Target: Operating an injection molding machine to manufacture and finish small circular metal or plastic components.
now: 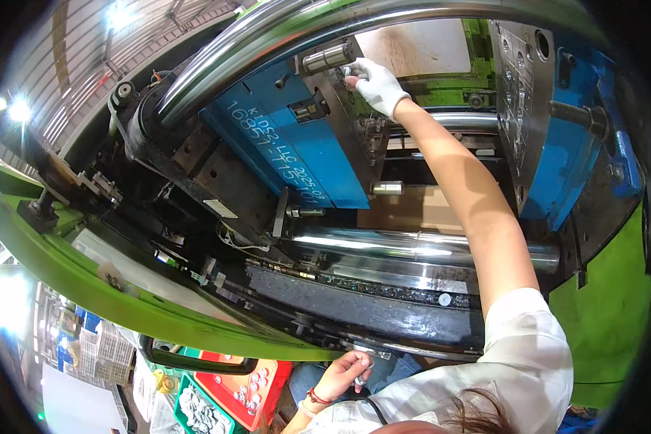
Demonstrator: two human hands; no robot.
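Note:
My right hand (378, 85), in a white glove with a bare fingertip showing, reaches deep between the two halves of a mould in a moulding machine. Its fingers are pinched at the face of the blue left mould half (289, 145), just beside a steel guide pin (328, 58). Whatever lies between those fingertips is too small to name. Low in the view, my bare left hand (345, 374) stays near my body with its fingers curled closed around a small shiny piece, which I cannot make out. A red bracelet circles that wrist.
The right mould half (515, 108) faces the left one across a gap. Polished tie bars (427, 246) run above and below. A green machine door (159, 307) curves along the left. Below it are a red tray (271, 383) with several small round parts and a green bin (188, 383) of grey pieces.

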